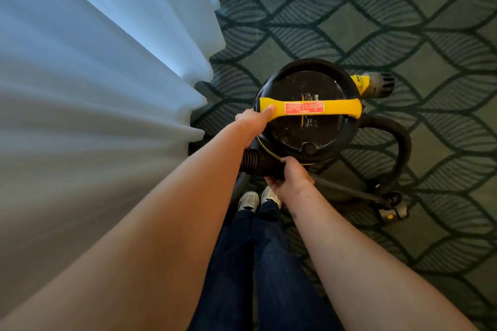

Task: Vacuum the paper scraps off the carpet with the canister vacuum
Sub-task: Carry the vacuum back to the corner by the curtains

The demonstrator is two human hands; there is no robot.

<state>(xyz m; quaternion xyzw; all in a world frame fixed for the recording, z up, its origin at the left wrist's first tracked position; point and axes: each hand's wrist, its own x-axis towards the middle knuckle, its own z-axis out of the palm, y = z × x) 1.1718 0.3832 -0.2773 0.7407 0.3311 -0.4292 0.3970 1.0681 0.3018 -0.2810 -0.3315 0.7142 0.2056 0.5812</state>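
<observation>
- Vacuum (306, 126) stands on carpet (403, 21) beside curtain (94, 62); cleaning apparently not begun.
- Hands: left hand (254, 122) grips handle (341, 107), right hand (289, 180) grips hose end (258, 162).
- No scraps in view; nozzle (392, 209) lies idle.

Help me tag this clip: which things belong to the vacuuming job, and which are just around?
Job: vacuum, its yellow handle held by the left hand, hose held by the right hand, wand, carpet. No paper scraps visible.
Just around: curtain, shoes.
</observation>
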